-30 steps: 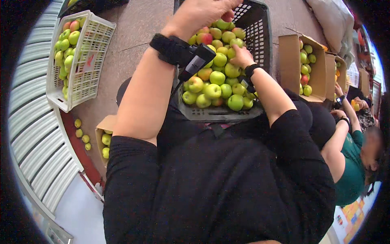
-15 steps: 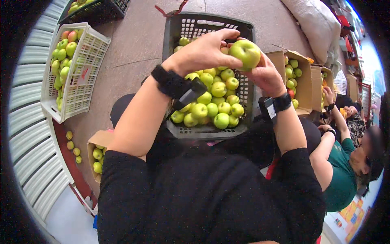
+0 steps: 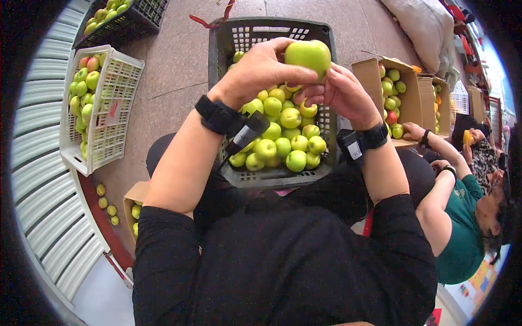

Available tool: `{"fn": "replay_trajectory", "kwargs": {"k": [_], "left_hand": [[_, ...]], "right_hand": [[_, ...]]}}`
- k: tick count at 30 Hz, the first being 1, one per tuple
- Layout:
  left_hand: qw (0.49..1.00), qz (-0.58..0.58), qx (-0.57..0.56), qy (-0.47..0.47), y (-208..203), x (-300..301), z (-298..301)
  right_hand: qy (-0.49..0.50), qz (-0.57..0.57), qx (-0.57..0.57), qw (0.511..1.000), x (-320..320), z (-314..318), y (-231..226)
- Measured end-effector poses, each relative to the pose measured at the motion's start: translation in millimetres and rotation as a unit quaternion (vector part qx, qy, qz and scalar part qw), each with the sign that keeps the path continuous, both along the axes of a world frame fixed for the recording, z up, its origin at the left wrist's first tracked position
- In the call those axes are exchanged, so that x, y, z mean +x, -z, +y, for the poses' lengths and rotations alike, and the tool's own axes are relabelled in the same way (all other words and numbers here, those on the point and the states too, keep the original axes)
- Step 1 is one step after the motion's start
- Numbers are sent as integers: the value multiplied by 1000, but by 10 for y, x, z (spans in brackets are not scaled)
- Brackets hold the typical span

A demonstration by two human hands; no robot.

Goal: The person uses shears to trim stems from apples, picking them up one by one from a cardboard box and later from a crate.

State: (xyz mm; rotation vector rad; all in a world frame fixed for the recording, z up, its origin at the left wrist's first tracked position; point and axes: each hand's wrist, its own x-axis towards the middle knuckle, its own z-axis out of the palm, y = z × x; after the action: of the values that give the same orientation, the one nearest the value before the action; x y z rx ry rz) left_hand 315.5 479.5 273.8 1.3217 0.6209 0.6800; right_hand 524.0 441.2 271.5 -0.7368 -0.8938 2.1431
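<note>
A green apple [image 3: 308, 58] is held up over the black crate by my left hand [image 3: 262, 73], its thumb across the near side and its fingers behind. Just below and to the right of that apple is my right hand [image 3: 350, 98]. Its thumb tip reaches the apple's lower edge, while the other fingers are loosely bent and spread below, not wrapped round it. The black plastic crate [image 3: 272, 177] between my knees contains many green apples [image 3: 290, 118]. Both my wrists wear black straps with small devices.
On the left stand a white crate [image 3: 120, 117] of apples and a dark crate [image 3: 145, 20]. Several loose apples [image 3: 111, 210] lie near a cardboard box [image 3: 135, 194]. To the right are apple boxes [image 3: 410, 103], a large sack [image 3: 427, 32] and a seated person in green [image 3: 462, 233].
The apple has turned and moved slightly up and left with my left hand. My right hand has loosened from around it and sits lower. The neighbour's hand has moved down toward a box edge.
</note>
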Motion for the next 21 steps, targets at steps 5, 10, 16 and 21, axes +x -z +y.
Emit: {"fn": "replay_trajectory", "kwargs": {"k": [5,10,16,21], "left_hand": [[944,-154,-285,-59,61,3,-10],[911,-165,-377,-12,65,-47,12],[915,-112,-383,54,56,90,-58],[952,-34,-302,22,8,156,-182]], "right_hand": [[83,-176,109,975,2,20,-39],[178,-243,191,934,-111,41,-7],[110,-257,160,947,-165,-42,-112],[119,-255,154,947,-126,-10,-88]]}}
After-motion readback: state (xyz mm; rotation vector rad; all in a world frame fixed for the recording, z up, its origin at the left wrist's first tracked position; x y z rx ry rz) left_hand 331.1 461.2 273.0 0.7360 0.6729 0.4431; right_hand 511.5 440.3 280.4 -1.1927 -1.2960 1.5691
